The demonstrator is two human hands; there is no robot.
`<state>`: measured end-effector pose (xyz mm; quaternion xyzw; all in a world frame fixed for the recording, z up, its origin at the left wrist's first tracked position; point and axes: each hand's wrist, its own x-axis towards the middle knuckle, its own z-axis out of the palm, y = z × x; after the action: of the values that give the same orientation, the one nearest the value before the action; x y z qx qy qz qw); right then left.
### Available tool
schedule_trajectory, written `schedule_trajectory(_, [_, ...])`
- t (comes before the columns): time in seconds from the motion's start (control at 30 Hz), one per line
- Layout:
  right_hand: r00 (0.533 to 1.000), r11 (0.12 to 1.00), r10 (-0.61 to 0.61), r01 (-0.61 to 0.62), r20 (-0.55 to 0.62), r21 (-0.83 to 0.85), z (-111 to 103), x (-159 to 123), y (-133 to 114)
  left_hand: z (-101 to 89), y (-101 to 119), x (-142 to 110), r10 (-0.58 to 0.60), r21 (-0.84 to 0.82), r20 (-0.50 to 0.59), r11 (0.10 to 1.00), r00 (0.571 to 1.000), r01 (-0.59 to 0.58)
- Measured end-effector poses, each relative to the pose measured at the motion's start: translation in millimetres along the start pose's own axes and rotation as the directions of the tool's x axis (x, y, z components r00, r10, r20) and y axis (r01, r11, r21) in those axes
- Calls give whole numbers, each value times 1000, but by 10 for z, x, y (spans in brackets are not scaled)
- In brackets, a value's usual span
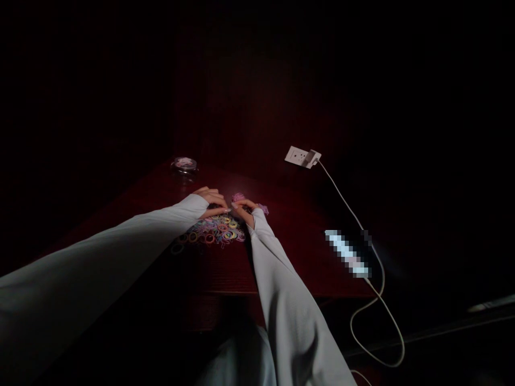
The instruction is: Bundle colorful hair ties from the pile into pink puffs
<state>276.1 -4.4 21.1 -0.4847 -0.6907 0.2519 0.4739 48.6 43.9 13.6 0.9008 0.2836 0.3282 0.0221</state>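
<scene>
A loose pile of small colourful elastic hair ties [222, 228] lies on a dark red table. Over its far edge, my left hand [212, 201] has thumb and fingertips brought together in a pinch; whatever is between them is too small to make out. Close beside it on the right, my right hand [245, 209] is also closed, its fingertips nearly meeting those of the left. A pink bundle [238, 197] shows just behind the right fingers, and a purple-pink bundle [263, 209] sits to the right of that hand, partly hidden by it.
A clear lidded jar [184, 165] stands at the table's far left. On the right, a blurred-out lit device [346, 253] lies near the table's edge. Its white cable [341, 194] runs up to a charger in a wall socket [296, 155] and loops below the edge.
</scene>
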Motion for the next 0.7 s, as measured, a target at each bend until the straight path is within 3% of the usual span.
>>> schedule_trajectory(0.13, [999, 999, -35, 34, 33, 15, -21, 17, 31, 80, -82, 9, -17, 6, -9, 1000, 1000, 17])
schedule_trajectory(0.43, [995, 993, -66, 72, 75, -88, -41, -5, -21, -94, 116, -24, 0, 28, 26, 1000, 1000, 0])
schedule_trajectory(0.7, [997, 997, -64, 66, 52, -35, -40, 8, 1, -45, 82, -16, -14, 51, 20, 999, 1000, 13])
